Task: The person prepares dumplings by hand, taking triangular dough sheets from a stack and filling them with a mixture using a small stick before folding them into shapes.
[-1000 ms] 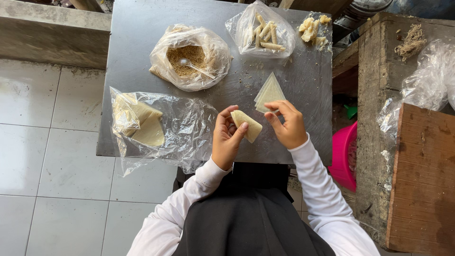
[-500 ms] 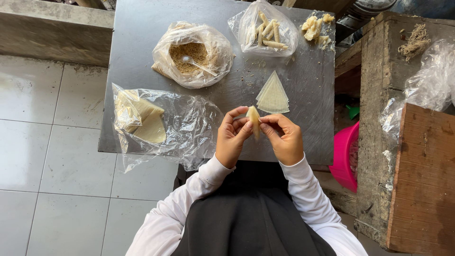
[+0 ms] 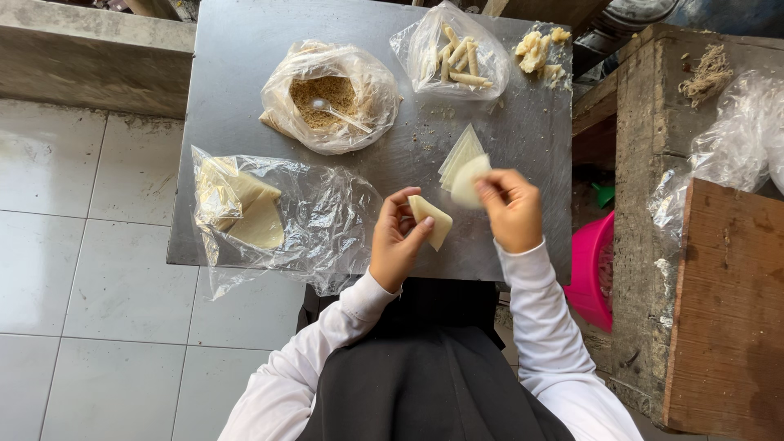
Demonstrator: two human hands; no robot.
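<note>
At the near edge of the grey metal table point(image 3: 237, 73), the left hand point(image 3: 395, 249) pinches a folded pastry wrapper point(image 3: 430, 219) between thumb and fingertips, while the right hand point(image 3: 512, 211) closes on a thin loose sheet point(image 3: 469, 180) lifted off the wrapper stack point(image 3: 456, 155). The sheet looks flimsy: a tight pinch could tear it, or a second sheet could cling. Farther out sit the bag of crumbly filling with a spoon point(image 3: 328, 96) and the bag of finished rolls point(image 3: 456, 54).
</note>
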